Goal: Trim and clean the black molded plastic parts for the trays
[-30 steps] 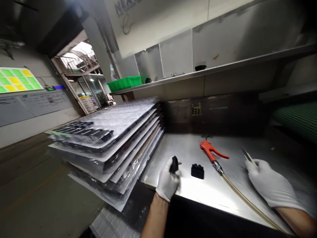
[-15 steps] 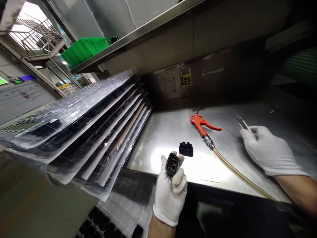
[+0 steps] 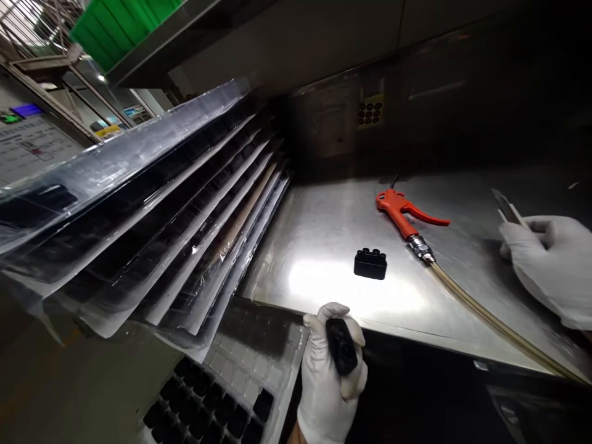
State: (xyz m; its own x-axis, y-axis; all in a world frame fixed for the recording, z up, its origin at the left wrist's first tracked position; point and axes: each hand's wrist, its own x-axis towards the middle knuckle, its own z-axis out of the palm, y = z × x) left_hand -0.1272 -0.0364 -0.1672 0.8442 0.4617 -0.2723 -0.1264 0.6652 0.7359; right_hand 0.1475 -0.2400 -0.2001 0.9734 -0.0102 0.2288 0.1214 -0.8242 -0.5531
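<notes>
My left hand (image 3: 330,376), in a white glove, grips a small black plastic part (image 3: 341,346) just off the bench's front edge. My right hand (image 3: 552,265), also gloved, is closed around a slim tool with a pointed blade, which looks like a craft knife (image 3: 509,208); it is over the right of the bench. A second black plastic part (image 3: 370,264), with round studs on top, stands on the metal bench (image 3: 319,216) between the hands. Behind it lies an orange air blow gun (image 3: 400,209), joined to a yellowish hose (image 3: 490,317).
At the left, a tall stack of clear trays (image 3: 185,216) with paper sheets between overhangs the bench edge. Lower down, a tray (image 3: 240,364) holds several black parts (image 3: 198,401). A green bin (image 3: 120,31) sits on the shelf (image 3: 185,37) above.
The view has shifted, so the bench items appear farther right. My left hand has turned the black part, whose round holes no longer show clearly. My right hand still holds the knife.
</notes>
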